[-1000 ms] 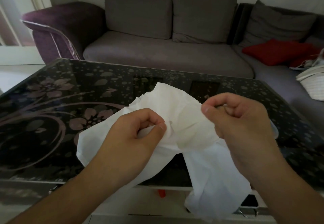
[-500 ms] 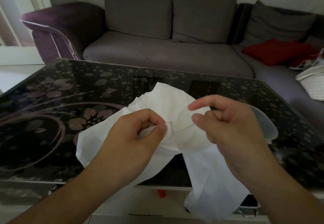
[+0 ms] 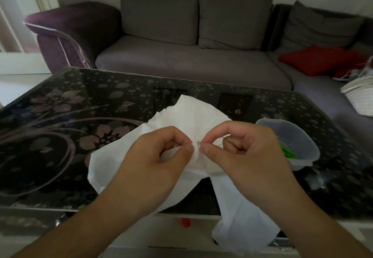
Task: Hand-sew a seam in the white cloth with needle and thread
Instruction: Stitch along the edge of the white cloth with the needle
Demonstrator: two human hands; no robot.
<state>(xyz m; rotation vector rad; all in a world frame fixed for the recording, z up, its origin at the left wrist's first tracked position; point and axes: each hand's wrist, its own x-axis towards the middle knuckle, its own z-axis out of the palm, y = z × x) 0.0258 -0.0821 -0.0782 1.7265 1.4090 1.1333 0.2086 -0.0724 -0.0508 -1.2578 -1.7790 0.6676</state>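
Above the dark bench (image 3: 60, 136), left hand (image 3: 161, 156) pinches cloth (image 3: 193, 116); right hand (image 3: 242, 152) pinches the needle (image 3: 198, 142), mid-stitch; next, pull through.

A clear plastic tub (image 3: 290, 140) holding something green is set near the right edge of the dark flowered table (image 3: 60, 128); a grey sofa (image 3: 191, 59) and red cushion (image 3: 319, 58) are seen beyond.
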